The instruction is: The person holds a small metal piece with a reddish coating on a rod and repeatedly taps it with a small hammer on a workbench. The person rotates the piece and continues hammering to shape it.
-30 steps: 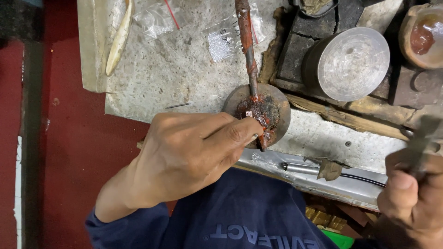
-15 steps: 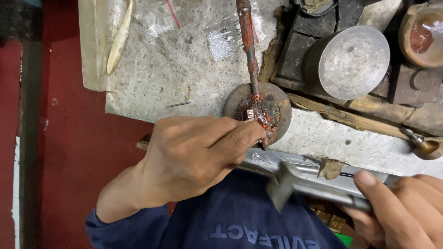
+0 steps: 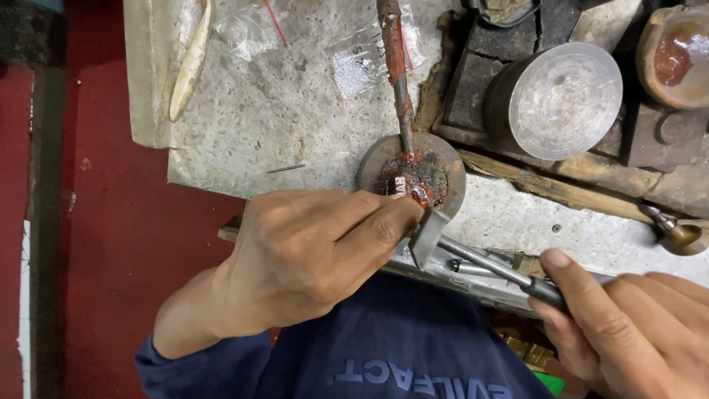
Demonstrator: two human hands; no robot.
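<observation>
- A small round metal disc (image 3: 443, 159) lies on the grey stone counter (image 3: 258, 118), near its front edge; a dark lump of red-stained wax (image 3: 413, 181) covers most of its top.
- A tiny pale piece (image 3: 399, 185) sits bedded in the wax at its left side, right at the left hand's fingertips.
- A long red-crusted stick (image 3: 395, 66) runs from the top of the view down into the wax.
- The left hand (image 3: 310, 251) is curled narrow, thumb and fingers pinched together at the disc's edge; what they pinch cannot be told.
- The right hand (image 3: 628, 325) is closed around the dark handle of a small hammer (image 3: 473, 255), whose grey metal head lies just beside the left thumb, below the disc.
- Two small clear plastic bags lie on the counter behind the disc: one (image 3: 362, 63) with silvery grains, another (image 3: 247, 33) with a red strip along it.
- A pale curved tool (image 3: 190, 63) lies at the counter's left edge, a thin pin (image 3: 286, 168) nearer the front.
- A round steel block (image 3: 557, 100) stands at the right, well apart from the disc.
</observation>
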